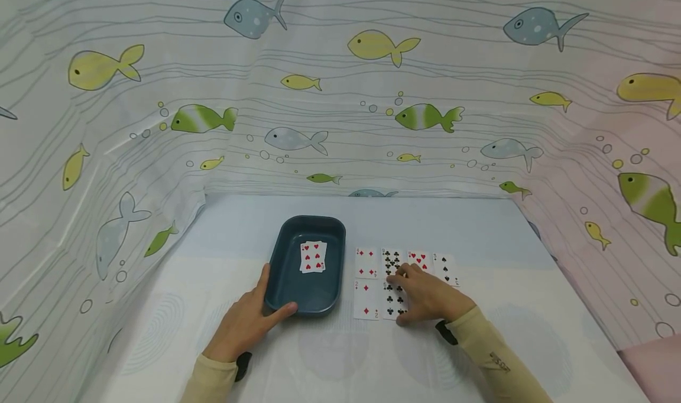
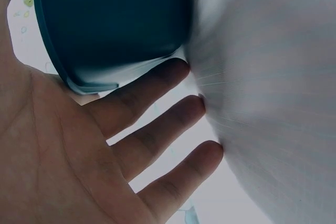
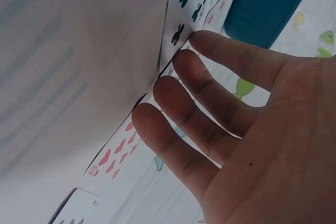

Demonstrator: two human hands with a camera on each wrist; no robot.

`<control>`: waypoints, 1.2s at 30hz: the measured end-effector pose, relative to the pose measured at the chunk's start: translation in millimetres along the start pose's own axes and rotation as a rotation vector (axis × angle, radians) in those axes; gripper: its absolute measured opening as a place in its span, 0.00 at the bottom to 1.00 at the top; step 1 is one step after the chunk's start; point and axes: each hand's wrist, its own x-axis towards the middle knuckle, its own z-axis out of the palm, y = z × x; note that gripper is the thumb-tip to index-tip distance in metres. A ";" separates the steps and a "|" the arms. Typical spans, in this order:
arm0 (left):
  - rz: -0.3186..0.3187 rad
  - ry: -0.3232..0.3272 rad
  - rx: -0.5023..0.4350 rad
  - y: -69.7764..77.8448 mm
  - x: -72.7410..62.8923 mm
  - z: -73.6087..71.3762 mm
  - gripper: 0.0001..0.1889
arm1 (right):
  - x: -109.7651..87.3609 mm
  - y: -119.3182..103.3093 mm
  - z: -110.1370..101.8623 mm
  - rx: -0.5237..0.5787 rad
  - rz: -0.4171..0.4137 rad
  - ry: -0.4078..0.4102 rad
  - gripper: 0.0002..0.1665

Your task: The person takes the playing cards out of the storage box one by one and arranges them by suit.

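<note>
A dark blue tray [image 1: 305,299] stands left of the middle, holding a small stack of cards with a six of hearts [image 1: 313,257] on top. My left hand [image 1: 247,320] rests against its near left corner, thumb over the near rim and fingers mostly straight along the side. Right of the tray, playing cards lie face up in two rows. My right hand [image 1: 428,296] reaches over a clubs card [image 1: 395,301] in the near row, fingertips touching the cards, fingers gently extended. Beside that card lies a two of diamonds [image 1: 366,300]. Whether the thumb pinches a card cannot be told.
The far row holds a four of diamonds [image 1: 366,262], another clubs card [image 1: 392,255], a partly covered hearts card [image 1: 418,257] and a spades card [image 1: 444,264]. A white table [image 1: 330,367] carries everything. Fish-patterned cloth [image 1: 330,113] hangs at the back and sides.
</note>
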 end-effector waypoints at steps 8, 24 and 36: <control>-0.006 0.002 0.008 0.2 -1.0 0.0 0.61 | 0.0 -0.4 0.9 -0.004 -0.001 -0.006 0.49; -0.006 0.002 0.007 1.4 -1.4 -0.2 0.61 | 6.2 0.6 -8.1 0.006 -0.030 0.074 0.49; -0.012 -0.004 0.007 1.9 -1.6 -0.9 0.60 | 23.8 -11.8 -22.4 0.039 -0.112 0.123 0.44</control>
